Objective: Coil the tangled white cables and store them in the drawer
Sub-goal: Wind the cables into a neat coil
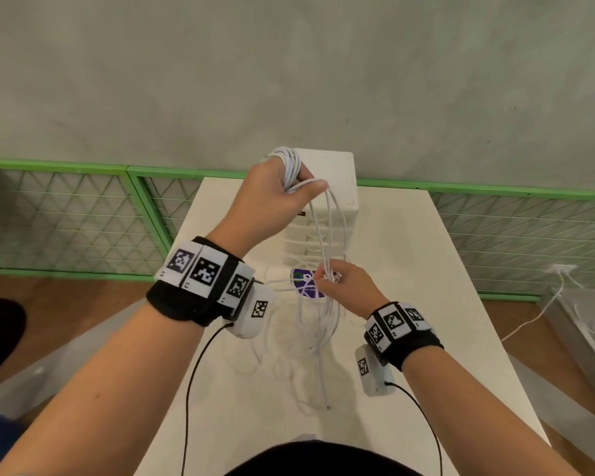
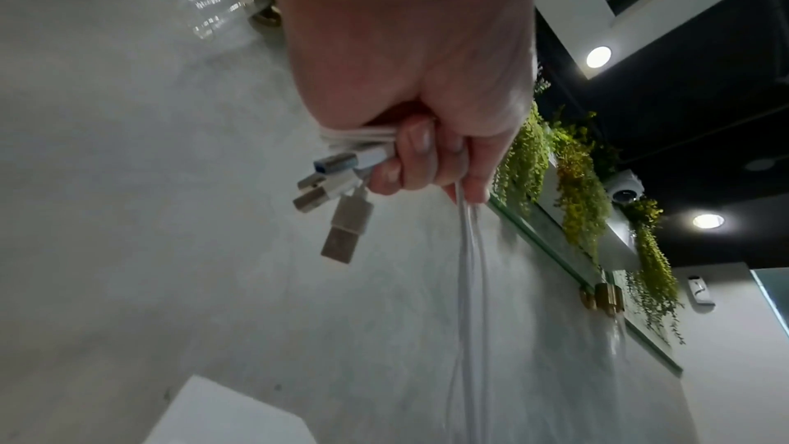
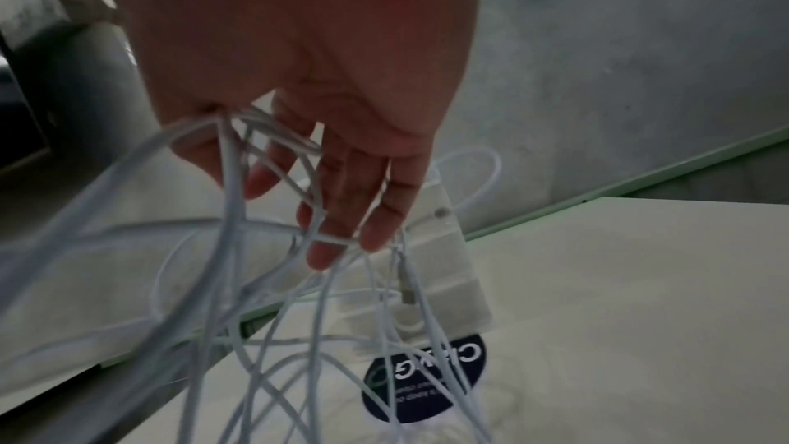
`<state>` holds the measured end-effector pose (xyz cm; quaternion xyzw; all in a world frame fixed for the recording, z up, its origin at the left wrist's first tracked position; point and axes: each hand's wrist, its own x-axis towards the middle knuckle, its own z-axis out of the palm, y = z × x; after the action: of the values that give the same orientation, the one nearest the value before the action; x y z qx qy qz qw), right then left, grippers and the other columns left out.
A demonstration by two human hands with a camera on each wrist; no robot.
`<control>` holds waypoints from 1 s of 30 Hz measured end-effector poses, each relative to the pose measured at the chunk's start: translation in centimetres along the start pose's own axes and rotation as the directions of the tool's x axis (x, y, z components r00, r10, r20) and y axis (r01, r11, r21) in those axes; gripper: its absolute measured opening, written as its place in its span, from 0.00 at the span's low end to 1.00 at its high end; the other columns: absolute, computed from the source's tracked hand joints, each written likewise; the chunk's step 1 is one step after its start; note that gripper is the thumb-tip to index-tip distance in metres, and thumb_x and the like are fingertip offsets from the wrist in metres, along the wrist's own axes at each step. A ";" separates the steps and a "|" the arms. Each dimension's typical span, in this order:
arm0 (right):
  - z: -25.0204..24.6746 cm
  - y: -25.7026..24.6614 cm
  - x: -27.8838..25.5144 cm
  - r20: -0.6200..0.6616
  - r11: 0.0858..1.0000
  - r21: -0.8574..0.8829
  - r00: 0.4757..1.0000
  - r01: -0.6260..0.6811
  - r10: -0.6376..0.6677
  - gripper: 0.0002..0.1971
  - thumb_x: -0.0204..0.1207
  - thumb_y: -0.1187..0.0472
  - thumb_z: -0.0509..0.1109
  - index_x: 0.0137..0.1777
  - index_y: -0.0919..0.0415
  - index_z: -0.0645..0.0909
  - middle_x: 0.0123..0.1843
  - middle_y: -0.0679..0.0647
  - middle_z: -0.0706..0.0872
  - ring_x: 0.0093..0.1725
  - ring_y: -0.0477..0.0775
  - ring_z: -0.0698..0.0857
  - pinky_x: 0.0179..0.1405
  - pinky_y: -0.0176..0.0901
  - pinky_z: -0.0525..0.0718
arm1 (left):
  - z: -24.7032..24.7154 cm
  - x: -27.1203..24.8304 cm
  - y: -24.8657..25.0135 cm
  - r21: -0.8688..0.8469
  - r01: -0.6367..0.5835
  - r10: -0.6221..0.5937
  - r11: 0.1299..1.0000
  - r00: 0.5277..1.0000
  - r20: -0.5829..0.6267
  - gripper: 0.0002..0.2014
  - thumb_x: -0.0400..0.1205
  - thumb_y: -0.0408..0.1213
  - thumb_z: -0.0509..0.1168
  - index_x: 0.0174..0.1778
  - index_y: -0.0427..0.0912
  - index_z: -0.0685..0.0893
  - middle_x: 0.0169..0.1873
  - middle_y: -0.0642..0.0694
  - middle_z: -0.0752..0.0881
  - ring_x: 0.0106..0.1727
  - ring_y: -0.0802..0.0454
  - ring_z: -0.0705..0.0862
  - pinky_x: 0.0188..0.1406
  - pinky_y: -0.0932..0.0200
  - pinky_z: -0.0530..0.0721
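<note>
Clamping white cables (image 1: pixel 327 214), left grip (image 1: pixel 275 197) raised; right grip (image 1: pixel 344 290) loosely spread among them.

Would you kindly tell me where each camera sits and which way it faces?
Head: worn high, looking down at the table; both forearms, left hand, right hand show.
Left wrist: looks up along the hand's grip on the USB plugs toward wall and ceiling.
Right wrist: looks down past the fingers at the drawer unit.
All share the white cables.
</note>
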<state>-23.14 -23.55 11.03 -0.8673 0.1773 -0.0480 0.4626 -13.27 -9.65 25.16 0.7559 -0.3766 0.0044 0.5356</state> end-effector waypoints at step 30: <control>-1.6 4.1 -0.7 -0.116 0.988 -0.151 0.993 0.013 -0.031 0.14 0.75 0.44 0.66 0.58 0.43 0.84 0.51 0.49 0.88 0.48 0.52 0.84 0.51 0.45 0.80 | -3.5 1.6 -1.9 -0.030 0.055 -0.063 0.998 0.906 -0.418 0.13 0.78 0.43 0.68 0.34 0.40 0.76 0.25 0.50 0.73 0.28 0.53 0.72 0.26 0.67 0.72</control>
<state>-25.25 -26.61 8.65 -0.8973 0.1979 -0.0909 0.3840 -9.68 -7.46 25.78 0.7437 -0.2300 0.1471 0.6102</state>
